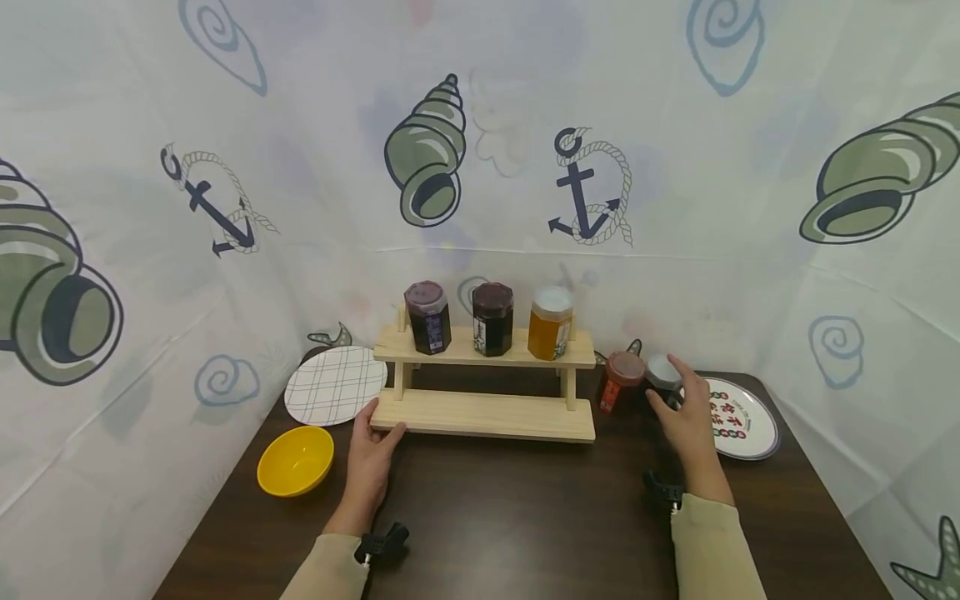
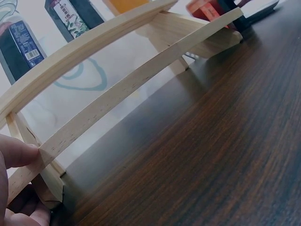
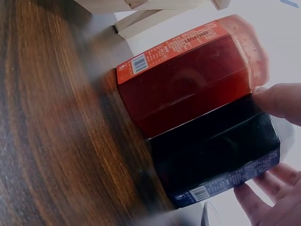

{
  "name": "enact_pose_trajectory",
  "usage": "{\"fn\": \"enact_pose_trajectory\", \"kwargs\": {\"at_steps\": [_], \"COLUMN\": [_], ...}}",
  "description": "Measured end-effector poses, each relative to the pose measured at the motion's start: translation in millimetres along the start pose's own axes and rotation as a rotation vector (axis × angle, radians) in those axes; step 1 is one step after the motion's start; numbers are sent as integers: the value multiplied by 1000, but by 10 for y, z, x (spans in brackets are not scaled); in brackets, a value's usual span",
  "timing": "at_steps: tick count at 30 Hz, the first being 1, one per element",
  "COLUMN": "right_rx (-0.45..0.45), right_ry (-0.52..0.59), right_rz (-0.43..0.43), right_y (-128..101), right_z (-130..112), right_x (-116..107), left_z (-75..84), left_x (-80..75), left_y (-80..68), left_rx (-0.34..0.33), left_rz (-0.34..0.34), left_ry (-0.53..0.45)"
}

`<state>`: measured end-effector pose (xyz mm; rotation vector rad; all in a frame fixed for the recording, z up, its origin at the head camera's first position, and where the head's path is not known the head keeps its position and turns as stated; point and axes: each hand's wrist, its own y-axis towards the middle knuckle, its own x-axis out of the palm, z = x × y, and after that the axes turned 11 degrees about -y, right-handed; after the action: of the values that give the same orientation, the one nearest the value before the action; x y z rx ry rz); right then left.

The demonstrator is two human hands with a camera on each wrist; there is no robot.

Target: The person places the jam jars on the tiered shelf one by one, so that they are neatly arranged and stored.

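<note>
Dark wood is showing along the table [image 1: 525,517], which is carrying everything under a cloth backdrop [image 1: 675,125] printed with shells and anchors. Sitting near the back edge is a pale wooden rack [image 1: 483,414] with two steps. Its upper step is holding three jars in a row: a dark jar [image 1: 427,317] on the left, a second dark jar [image 1: 492,319] in the middle and an amber jar [image 1: 551,322] on the right, all upright and lidded. What is filling them cannot be told beyond the colour.

Left of the rack a checked plate [image 1: 335,385] is lying flat, and a yellow bowl [image 1: 296,460] is sitting in front of it. A printed plate [image 1: 738,419] is lying at the right.

Both forearms are reaching forward in beige sleeves, well apart. The left hand [image 1: 369,454] is resting at the rack's lower left corner, its thumb [image 2: 19,151] pressing the front edge of the lower board and its fingers lying under the end. The right hand [image 1: 686,414] is curling round a black jar [image 3: 221,155] with a pale lid, thumb on one side and fingers on the other. That jar is standing on the table between the printed plate and a red jar [image 1: 619,380], touching the red one, just right of the rack.
</note>
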<state>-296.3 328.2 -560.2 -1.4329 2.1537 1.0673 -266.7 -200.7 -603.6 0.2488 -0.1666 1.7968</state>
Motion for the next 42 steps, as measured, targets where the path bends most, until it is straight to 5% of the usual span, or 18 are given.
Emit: {"fn": "enact_pose_trajectory", "kwargs": {"at_steps": [8,18,29,42], "right_rx": [-23,94,82,111], "right_ry": [-16,33,-32,-76], "right_rz": [50,126,27,178], "right_y": [-29,-29,-13,-30], "right_z": [35,25,45,-89], "right_x": [42,135,97,28], "left_z": [-12,-7,-3,-11], "left_x": [-1,-16,-19,-9], "left_y": [-7,-15,-15,13], "left_rx": [4,13,15,32], "left_rz": [-6,-4,-8,-13], "left_ry": [-1,12,-3,-23]}}
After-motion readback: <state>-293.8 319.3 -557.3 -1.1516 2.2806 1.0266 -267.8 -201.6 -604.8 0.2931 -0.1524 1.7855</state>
